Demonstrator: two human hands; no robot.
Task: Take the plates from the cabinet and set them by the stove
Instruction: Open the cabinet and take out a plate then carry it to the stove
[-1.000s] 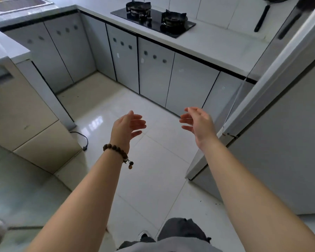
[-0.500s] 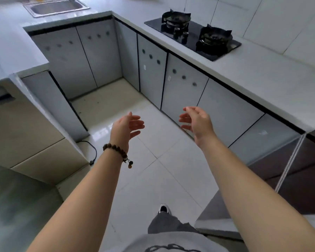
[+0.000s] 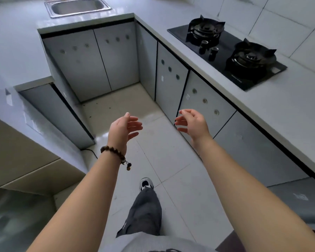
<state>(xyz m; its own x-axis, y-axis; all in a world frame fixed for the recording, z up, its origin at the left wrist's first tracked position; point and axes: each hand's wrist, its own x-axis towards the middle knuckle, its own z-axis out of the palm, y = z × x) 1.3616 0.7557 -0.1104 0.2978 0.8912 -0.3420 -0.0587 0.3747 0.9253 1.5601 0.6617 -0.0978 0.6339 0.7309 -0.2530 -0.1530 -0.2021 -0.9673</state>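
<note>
My left hand (image 3: pixel 123 129), with a bead bracelet at the wrist, and my right hand (image 3: pixel 194 122) are both held out over the floor, palms facing each other, fingers apart and empty. A black two-burner gas stove (image 3: pixel 227 51) is set into the white counter (image 3: pixel 273 110) at the upper right. Grey cabinet doors (image 3: pixel 205 104) under that counter are shut; my right hand is just in front of them. No plates are in view.
A steel sink (image 3: pixel 77 6) sits in the far counter at the top left. More shut grey cabinets (image 3: pixel 98 59) fill the corner. A beige unit (image 3: pixel 25 160) stands at the left, with a black cord on the floor beside it. My leg and shoe (image 3: pixel 145 184) step over pale tiles.
The view has swung left and forward into the kitchen; the stove and sink are closer and the appliance door at the right is out of view. Both hands keep the same open pose.
</note>
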